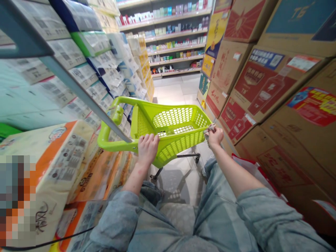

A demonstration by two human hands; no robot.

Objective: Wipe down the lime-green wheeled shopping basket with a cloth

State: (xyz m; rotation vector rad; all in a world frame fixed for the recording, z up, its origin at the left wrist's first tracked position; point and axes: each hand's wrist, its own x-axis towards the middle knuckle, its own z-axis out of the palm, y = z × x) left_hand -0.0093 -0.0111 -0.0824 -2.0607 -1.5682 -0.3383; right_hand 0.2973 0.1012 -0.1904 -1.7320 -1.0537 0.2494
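Note:
A lime-green plastic shopping cart basket [173, 120] stands in front of me in a narrow shop aisle, tilted. My left hand [147, 147] is closed over the basket's near rim. My right hand [214, 134] is closed on a small crumpled cloth [210, 128] and presses it against the basket's right corner. The basket looks empty inside. Its green handle bar [115, 126] loops out to the left. Black legs with small wheels [196, 159] show beneath it.
Stacked packs of tissue and toilet paper [65, 154] line the left side on a grey shelf rail [78, 94]. Piled cardboard cartons [262, 87] wall the right side. A tiled floor [173, 91] runs ahead to shelves of small goods [173, 38].

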